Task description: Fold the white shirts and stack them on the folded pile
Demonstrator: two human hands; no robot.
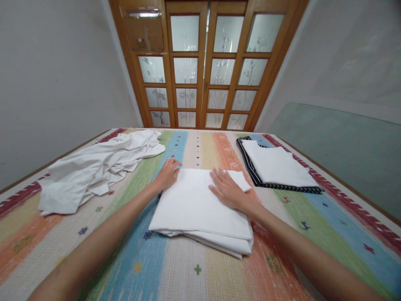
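Note:
A folded white cloth [194, 205], perhaps a garment, lies in several layers in front of me, its near edges slightly uneven. My left hand [169, 172] is at its far left corner, fingers curled and pinched together at the edge. Flat on top of the cloth, toward its right side, rests my right hand [228, 188] with fingers stretched out. Part of the cloth's right edge is hidden under my right hand and forearm.
A crumpled white cloth [97, 167] lies at the left. To the right, a folded white piece [278, 165] rests on a black patterned folded cloth [250, 167]. Beneath everything is a colourful striped cover [197, 271]. Wooden glazed doors [200, 67] stand beyond the far edge.

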